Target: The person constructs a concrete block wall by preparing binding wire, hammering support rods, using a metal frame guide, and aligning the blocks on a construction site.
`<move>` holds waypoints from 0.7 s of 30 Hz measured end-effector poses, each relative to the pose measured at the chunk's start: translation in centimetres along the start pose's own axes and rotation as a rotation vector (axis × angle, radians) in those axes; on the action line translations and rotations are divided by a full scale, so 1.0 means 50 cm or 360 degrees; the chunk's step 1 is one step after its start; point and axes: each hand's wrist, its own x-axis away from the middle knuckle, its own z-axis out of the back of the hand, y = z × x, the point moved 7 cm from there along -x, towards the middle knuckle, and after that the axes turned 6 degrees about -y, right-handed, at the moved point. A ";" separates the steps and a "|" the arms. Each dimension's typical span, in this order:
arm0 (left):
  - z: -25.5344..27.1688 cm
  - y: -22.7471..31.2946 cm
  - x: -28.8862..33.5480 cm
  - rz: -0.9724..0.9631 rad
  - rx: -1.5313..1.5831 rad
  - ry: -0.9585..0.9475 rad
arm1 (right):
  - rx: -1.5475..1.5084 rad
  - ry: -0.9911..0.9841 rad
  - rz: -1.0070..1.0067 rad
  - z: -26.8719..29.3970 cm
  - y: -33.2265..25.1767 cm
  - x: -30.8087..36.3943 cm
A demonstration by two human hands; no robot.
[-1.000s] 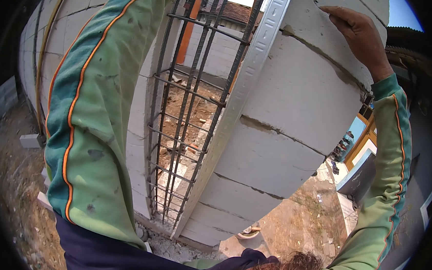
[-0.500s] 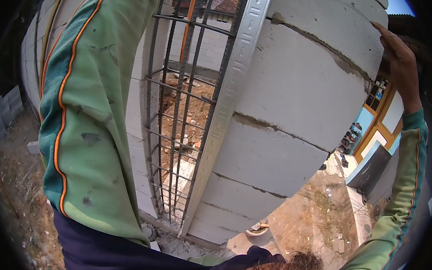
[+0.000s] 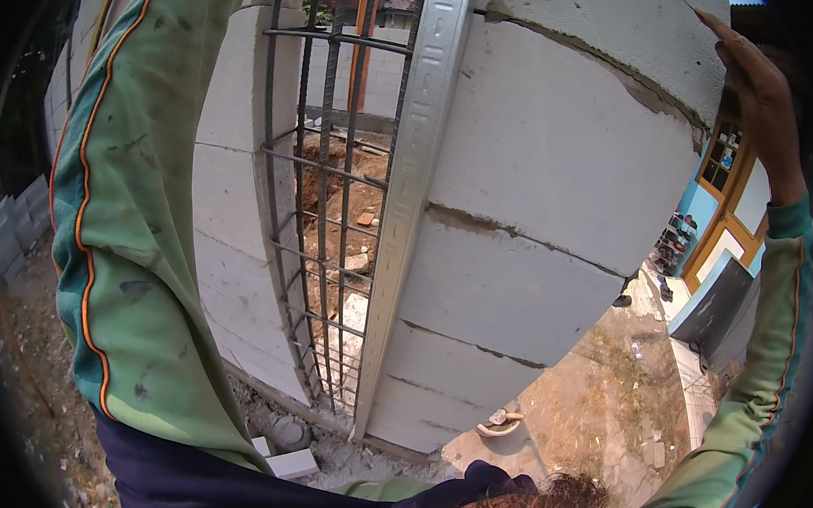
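Note:
My right hand (image 3: 760, 97) is raised at the far right with its fingers stretched out. Its fingertips lie along the outer edge of a pale block wall (image 3: 548, 145), and nothing shows in its grasp. My left arm, in a green sleeve (image 3: 138, 222), reaches up past the top edge, so the left hand is out of sight. Between the arms, a long perforated metal strip (image 3: 419, 134) runs up the near end of the wall. Beside the strip stands a tied cage of steel bars (image 3: 324, 171), filling the gap between two block walls.
Left of the bars rises the other block wall (image 3: 233, 189). Block offcuts (image 3: 292, 464) and rubble lie at its foot. A basin (image 3: 500, 426) sits on the ground lower right, and a wooden-framed door (image 3: 721, 210) stands beyond the wall's edge.
The view has shifted, with the bars and metal strip now farther left and more of the left wall showing. My left sleeve sits farther left; my right hand remains at the wall's edge.

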 end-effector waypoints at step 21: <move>0.095 0.117 0.193 0.1222 0.0639 0.1236 | -0.0144 0.0100 0.0088 -0.009 0.000 -0.020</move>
